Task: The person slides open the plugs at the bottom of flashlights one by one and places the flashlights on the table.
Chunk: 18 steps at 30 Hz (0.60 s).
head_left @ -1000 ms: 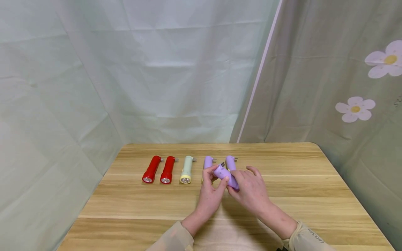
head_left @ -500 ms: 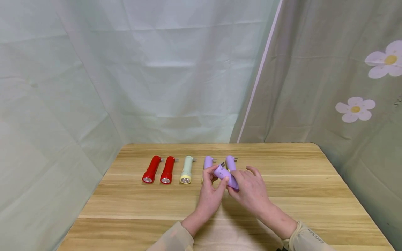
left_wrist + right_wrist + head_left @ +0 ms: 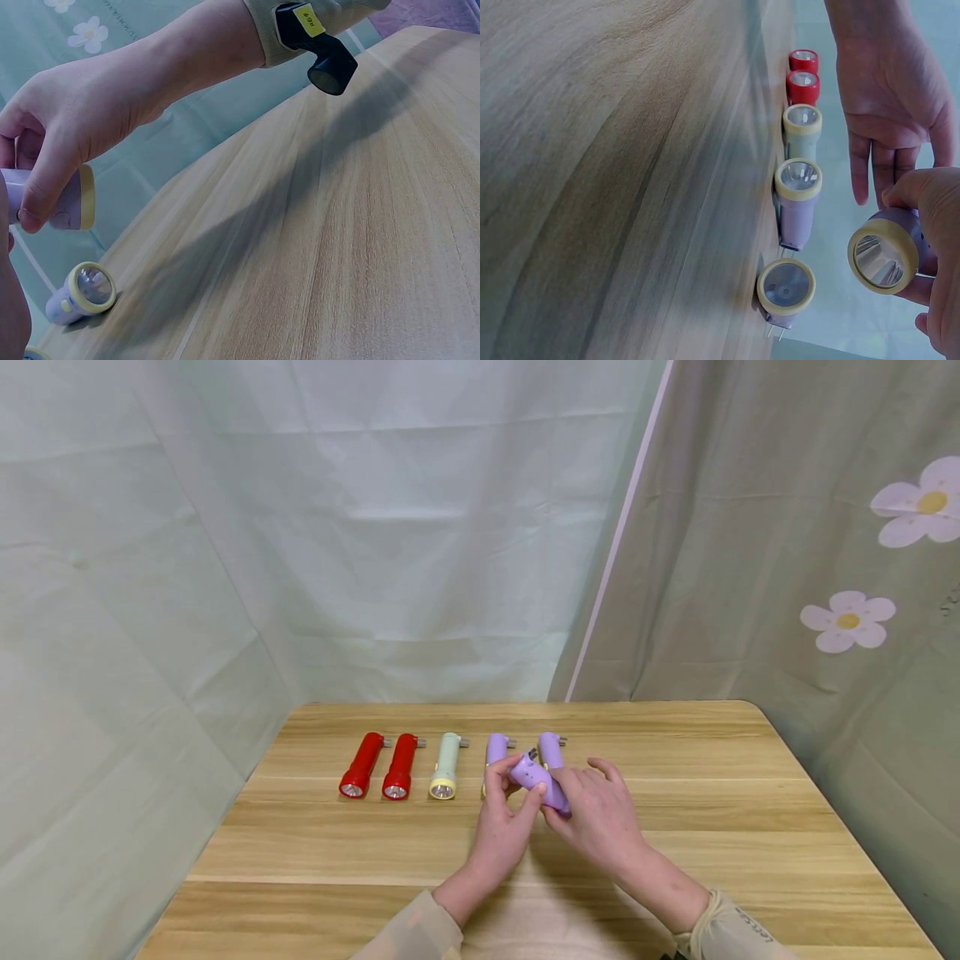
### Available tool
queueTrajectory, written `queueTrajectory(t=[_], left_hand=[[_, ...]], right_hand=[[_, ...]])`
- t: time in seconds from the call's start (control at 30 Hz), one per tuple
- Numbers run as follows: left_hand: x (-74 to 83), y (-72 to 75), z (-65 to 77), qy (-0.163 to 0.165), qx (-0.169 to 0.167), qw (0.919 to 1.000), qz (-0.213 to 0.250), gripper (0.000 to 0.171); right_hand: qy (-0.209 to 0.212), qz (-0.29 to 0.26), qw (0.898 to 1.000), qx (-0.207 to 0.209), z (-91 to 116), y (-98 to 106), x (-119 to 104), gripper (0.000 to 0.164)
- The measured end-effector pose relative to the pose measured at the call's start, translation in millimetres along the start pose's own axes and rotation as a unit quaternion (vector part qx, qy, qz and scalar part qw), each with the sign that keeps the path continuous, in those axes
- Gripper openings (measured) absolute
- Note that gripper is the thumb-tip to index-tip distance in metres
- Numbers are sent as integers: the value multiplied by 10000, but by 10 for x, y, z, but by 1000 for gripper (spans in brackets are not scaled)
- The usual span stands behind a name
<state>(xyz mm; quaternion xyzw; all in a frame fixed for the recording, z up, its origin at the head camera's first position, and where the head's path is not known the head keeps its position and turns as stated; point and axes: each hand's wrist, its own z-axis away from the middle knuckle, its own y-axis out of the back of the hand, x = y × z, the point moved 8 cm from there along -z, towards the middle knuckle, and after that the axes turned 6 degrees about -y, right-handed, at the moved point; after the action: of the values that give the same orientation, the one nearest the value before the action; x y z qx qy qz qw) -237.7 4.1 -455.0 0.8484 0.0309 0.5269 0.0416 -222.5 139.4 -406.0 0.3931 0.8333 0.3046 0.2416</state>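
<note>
A purple flashlight (image 3: 537, 777) is held tilted between both hands above the table, its metal plug prongs sticking out at the upper end. My left hand (image 3: 501, 828) pinches the prong end with thumb and fingers. At the other end, my right hand (image 3: 602, 820) grips the body near the head; the right wrist view shows the cream-rimmed lens (image 3: 883, 256) facing the camera. Behind the hands, two more purple flashlights lie on the table, a left one (image 3: 497, 747) and a right one (image 3: 551, 748), each partly covered in the head view.
Left of the hands, a pale green flashlight (image 3: 446, 764) and two red flashlights, one nearer (image 3: 402, 766) and one farther left (image 3: 364, 765), lie in the same row on the wooden table (image 3: 337, 852). A curtain (image 3: 435, 568) hangs behind the table.
</note>
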Motion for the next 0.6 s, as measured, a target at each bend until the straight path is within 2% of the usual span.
queueTrajectory(t=[0.6], left_hand=[[-8, 0, 6, 97, -65, 9999, 15, 47]], right_hand=[[27, 13, 10000, -63, 3, -7, -12, 37]])
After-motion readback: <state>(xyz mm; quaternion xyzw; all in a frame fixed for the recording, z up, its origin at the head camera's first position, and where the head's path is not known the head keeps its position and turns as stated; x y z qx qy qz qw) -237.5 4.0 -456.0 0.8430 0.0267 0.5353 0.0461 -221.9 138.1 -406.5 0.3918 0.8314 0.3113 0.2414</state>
